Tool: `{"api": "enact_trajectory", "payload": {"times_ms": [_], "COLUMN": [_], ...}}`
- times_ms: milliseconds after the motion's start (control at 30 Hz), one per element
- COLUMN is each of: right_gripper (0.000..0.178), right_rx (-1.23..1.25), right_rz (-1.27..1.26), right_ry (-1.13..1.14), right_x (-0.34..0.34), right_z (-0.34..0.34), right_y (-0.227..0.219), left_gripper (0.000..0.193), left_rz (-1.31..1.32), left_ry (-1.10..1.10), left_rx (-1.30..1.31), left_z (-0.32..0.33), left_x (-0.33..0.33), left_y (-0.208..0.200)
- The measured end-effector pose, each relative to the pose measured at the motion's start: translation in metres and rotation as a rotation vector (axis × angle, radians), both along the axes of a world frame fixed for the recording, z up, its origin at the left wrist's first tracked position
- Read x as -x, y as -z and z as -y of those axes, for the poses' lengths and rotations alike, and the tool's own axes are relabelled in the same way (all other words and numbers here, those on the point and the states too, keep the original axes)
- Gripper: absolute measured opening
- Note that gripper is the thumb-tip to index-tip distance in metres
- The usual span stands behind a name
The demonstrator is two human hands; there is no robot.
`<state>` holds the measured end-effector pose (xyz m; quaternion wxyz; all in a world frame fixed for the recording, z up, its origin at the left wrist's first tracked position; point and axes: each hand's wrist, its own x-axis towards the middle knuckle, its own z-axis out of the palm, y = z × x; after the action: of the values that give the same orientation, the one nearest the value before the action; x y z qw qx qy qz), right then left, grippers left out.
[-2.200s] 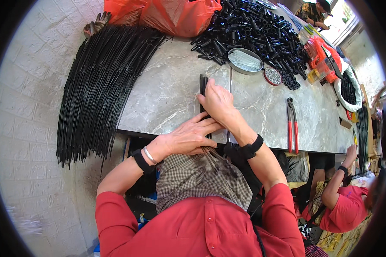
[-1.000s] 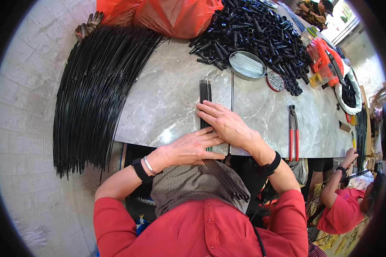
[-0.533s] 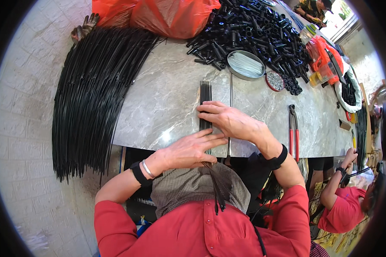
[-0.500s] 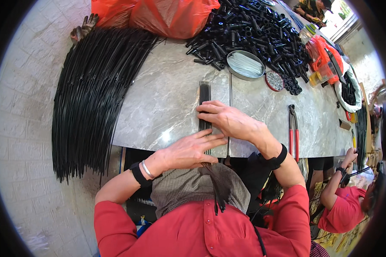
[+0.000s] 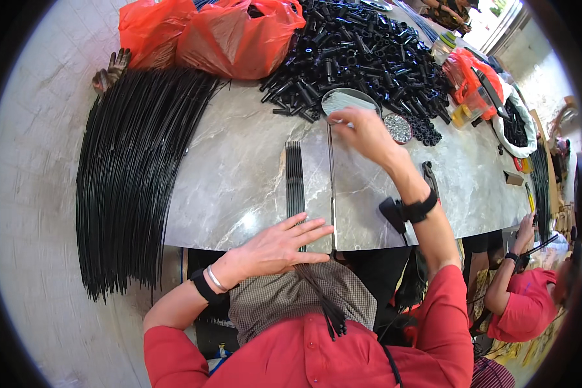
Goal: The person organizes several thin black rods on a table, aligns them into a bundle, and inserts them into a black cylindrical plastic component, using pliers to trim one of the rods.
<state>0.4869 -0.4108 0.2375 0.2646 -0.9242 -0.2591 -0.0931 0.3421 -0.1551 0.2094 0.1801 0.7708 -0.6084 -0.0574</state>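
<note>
The left hand [image 5: 275,249] is hiding the middle of a bundle of thin black rods [image 5: 294,174] at the frame's centre, its lower ends drooping over the checked cloth [image 5: 275,294]. The right forearm is blocking most of the pliers [image 5: 429,173] right of centre. The left hand is lying flat with fingers spread; the blurred right hand [image 5: 367,134] is bending over the near edge of a round tin [image 5: 323,105] at upper centre, its grip impossible to tell.
</note>
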Motion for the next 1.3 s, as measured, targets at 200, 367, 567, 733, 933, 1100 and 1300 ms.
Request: {"api": "enact_trajectory", "payload": {"times_ms": [200,367,567,733,933,1100,1300], "right_gripper": [0.017,0.014,0.013,0.015,0.016,0.016,0.013], "right_rx": [0.123,0.196,0.035,-0.014,-0.281,-0.371,-0.139], "right_rz": [0.12,0.148,0.06,0.044,-0.068,-0.233,-0.073], "right_ry": [0.191,0.261,0.305,0.321,0.18,0.058,-0.02], "right_x": [-0.031,-0.029,-0.037,-0.032,-0.015,0.001,0.019], "right_z": [0.022,0.018,0.03,0.037,0.043,0.031,-0.002], "right_y": [0.029,0.024,0.022,0.011,-0.011,-0.022,-0.008], "left_gripper": [0.066,0.065,0.055,0.053,0.056,0.056,0.06], "left_rz": [-0.035,-0.081,-0.052,-0.055,-0.047,-0.064,-0.069], "left_ry": [-0.007,-0.006,-0.016,-0.009,-0.018,-0.03,-0.024], "left_rx": [0.006,-0.003,-0.037,-0.032,-0.038,0.02,0.033], "left_z": [-0.002,-0.001,0.002,0.002,0.001,-0.002,0.0], "left_x": [0.003,0.001,-0.002,-0.003,0.0,0.003,0.001], "left_y": [0.004,0.002,-0.005,-0.006,-0.006,-0.003,0.0]}}
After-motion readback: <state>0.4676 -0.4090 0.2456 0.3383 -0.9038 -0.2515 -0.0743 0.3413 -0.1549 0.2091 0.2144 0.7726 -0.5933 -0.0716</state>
